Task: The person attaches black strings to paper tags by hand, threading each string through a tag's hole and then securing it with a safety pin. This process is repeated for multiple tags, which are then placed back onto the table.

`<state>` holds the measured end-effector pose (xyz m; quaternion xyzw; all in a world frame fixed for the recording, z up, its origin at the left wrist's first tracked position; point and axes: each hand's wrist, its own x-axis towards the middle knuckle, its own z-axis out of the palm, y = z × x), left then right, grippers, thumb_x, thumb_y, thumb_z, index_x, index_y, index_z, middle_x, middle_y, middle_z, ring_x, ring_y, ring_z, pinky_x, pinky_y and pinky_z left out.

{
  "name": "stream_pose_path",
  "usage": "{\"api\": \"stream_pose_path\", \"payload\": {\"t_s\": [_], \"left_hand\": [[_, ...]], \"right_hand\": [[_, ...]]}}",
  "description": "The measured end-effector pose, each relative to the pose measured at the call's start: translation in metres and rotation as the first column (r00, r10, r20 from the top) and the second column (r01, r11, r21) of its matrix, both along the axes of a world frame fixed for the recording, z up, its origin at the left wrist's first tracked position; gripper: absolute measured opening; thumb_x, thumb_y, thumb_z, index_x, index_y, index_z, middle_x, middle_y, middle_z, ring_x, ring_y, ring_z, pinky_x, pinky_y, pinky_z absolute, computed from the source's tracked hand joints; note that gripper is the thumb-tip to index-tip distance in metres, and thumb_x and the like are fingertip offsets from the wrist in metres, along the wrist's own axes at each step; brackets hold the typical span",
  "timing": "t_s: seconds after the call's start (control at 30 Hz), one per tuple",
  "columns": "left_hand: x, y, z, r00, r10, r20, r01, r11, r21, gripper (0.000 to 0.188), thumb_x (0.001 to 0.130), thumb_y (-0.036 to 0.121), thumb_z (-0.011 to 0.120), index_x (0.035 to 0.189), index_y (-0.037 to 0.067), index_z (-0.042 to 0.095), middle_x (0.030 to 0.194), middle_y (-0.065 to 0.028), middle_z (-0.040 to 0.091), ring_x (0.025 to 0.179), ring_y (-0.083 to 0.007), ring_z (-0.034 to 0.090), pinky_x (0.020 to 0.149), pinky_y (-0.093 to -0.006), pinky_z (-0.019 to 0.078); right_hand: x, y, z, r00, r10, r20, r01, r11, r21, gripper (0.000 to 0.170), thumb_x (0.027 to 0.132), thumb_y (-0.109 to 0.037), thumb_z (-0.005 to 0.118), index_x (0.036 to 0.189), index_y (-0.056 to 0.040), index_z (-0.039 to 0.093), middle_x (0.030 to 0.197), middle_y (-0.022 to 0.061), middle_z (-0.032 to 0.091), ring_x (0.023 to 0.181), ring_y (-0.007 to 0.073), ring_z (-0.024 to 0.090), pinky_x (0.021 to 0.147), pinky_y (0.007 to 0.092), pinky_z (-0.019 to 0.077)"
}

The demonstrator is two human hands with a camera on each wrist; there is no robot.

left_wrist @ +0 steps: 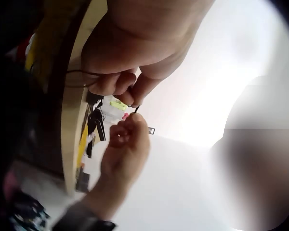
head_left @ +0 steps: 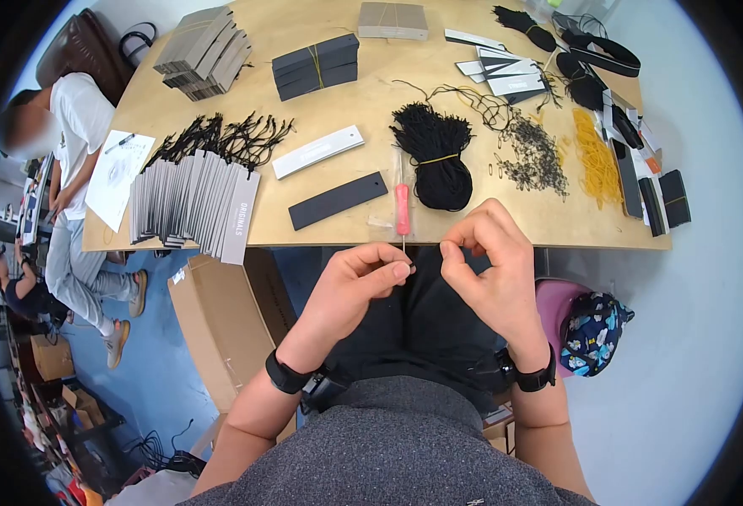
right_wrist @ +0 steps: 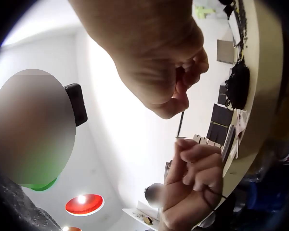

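Note:
Both hands are raised close together by the table's near edge. Thumb and index finger of the left hand pinch a thin black cord, seen in the right wrist view as a short dark line between the hands. The right hand pinches its other side with curled fingers. A loop of cord hangs by the left palm. Just beyond the left hand, a tool with a red handle lies with its thin shaft over the edge. A bundle of black cords lies beyond the hands.
Strung grey tags are piled at the left, near a white tag and a black tag. Safety pins and yellow bands lie right. A cardboard box stands below; a seated person is at left.

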<state>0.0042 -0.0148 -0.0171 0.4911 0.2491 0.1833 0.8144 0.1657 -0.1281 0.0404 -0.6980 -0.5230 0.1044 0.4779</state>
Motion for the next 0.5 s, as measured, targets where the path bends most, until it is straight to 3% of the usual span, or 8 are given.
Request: {"api": "stream_pose_path", "payload": {"t_s": [0.07, 0.2, 0.3, 0.33, 0.37, 0.4, 0.47, 0.5], "left_hand": [[-0.001, 0.005, -0.006, 0.934, -0.065, 0.351, 0.243, 0.836, -0.492, 0.018, 0.09, 0.008, 0.07, 0.106, -0.001, 0.069, 0.084, -0.004, 0.064, 0.069, -0.0067, 0.048, 0.062, -0.0228, 0.0384], [0.006, 0.001, -0.004, 0.946, -0.007, 0.324, 0.194, 0.813, -0.549, 0.016, 0.094, 0.011, 0.065, 0.106, 0.001, 0.069, 0.086, -0.0038, 0.063, 0.063, -0.0082, 0.041, 0.059, -0.0218, 0.0321], [0.01, -0.003, -0.003, 0.987, 0.051, 0.152, 0.007, 0.934, -0.358, 0.016, 0.09, 0.007, 0.068, 0.105, 0.0, 0.071, 0.085, -0.0042, 0.064, 0.066, -0.0092, 0.048, 0.062, -0.0219, 0.0375], [0.011, -0.003, -0.001, 0.996, 0.056, 0.074, -0.062, 0.995, 0.075, 0.015, 0.088, 0.004, 0.07, 0.102, -0.001, 0.072, 0.085, -0.004, 0.064, 0.07, -0.0096, 0.052, 0.064, -0.0221, 0.0404], [0.012, -0.004, 0.001, 0.996, 0.094, 0.007, -0.085, 0.863, 0.497, 0.015, 0.085, 0.001, 0.071, 0.1, -0.002, 0.073, 0.085, -0.0037, 0.065, 0.073, -0.01, 0.056, 0.067, -0.0223, 0.0432], [0.012, -0.004, 0.004, 0.996, 0.092, 0.007, -0.083, 0.864, 0.497, 0.015, 0.085, 0.001, 0.071, 0.1, -0.002, 0.073, 0.085, -0.0037, 0.065, 0.073, -0.01, 0.056, 0.067, -0.0223, 0.0432], [0.01, -0.007, 0.012, 0.994, 0.105, -0.005, -0.069, 0.682, 0.728, 0.013, 0.081, -0.003, 0.073, 0.094, -0.003, 0.073, 0.086, -0.0032, 0.065, 0.079, -0.0101, 0.06, 0.071, -0.0228, 0.0463], [0.009, -0.007, 0.016, 0.994, 0.107, -0.006, -0.07, 0.682, 0.728, 0.013, 0.081, -0.003, 0.073, 0.094, -0.003, 0.073, 0.086, -0.0032, 0.065, 0.079, -0.0101, 0.06, 0.071, -0.0228, 0.0463]], "right_hand": [[0.001, 0.001, -0.005, 0.999, -0.028, 0.035, 0.028, 1.0, 0.007, 0.012, 0.074, 0.001, 0.069, 0.08, -0.0026, 0.059, 0.077, 0.0081, 0.05, 0.066, 0.0221, 0.057, 0.059, 0.032, 0.047], [-0.005, 0.001, -0.016, 0.996, 0.018, 0.086, -0.015, 0.999, -0.035, 0.013, 0.074, -0.001, 0.07, 0.079, -0.0036, 0.058, 0.077, 0.0086, 0.049, 0.068, 0.0254, 0.057, 0.06, 0.0345, 0.0472], [-0.011, -0.001, -0.015, 0.998, 0.04, 0.056, -0.037, 0.998, -0.055, 0.013, 0.075, -0.003, 0.071, 0.078, -0.0046, 0.059, 0.077, 0.0087, 0.048, 0.069, 0.0268, 0.057, 0.06, 0.0363, 0.0473], [-0.011, -0.001, -0.014, 0.998, 0.038, 0.056, -0.035, 0.998, -0.056, 0.013, 0.075, -0.003, 0.071, 0.078, -0.0046, 0.059, 0.077, 0.0087, 0.048, 0.069, 0.0268, 0.057, 0.06, 0.0363, 0.0473], [-0.01, -0.002, -0.014, 0.997, 0.038, 0.063, -0.034, 0.997, -0.068, 0.013, 0.074, -0.003, 0.071, 0.079, -0.0045, 0.059, 0.077, 0.0087, 0.048, 0.068, 0.0263, 0.057, 0.06, 0.0358, 0.0472], [-0.01, -0.003, -0.014, 0.997, 0.038, 0.07, -0.033, 0.996, -0.079, 0.013, 0.074, -0.003, 0.071, 0.079, -0.0044, 0.059, 0.077, 0.0086, 0.048, 0.068, 0.0258, 0.057, 0.06, 0.0353, 0.047], [-0.009, -0.005, -0.011, 0.999, 0.046, 0.028, -0.043, 0.992, -0.115, 0.012, 0.076, -0.003, 0.071, 0.081, -0.004, 0.061, 0.078, 0.008, 0.049, 0.068, 0.0238, 0.057, 0.06, 0.0342, 0.0469], [-0.009, -0.005, -0.009, 0.998, 0.054, -0.013, -0.055, 0.987, -0.149, 0.011, 0.077, -0.003, 0.071, 0.084, -0.0035, 0.062, 0.078, 0.0074, 0.05, 0.068, 0.0218, 0.057, 0.06, 0.0331, 0.0467]]}}
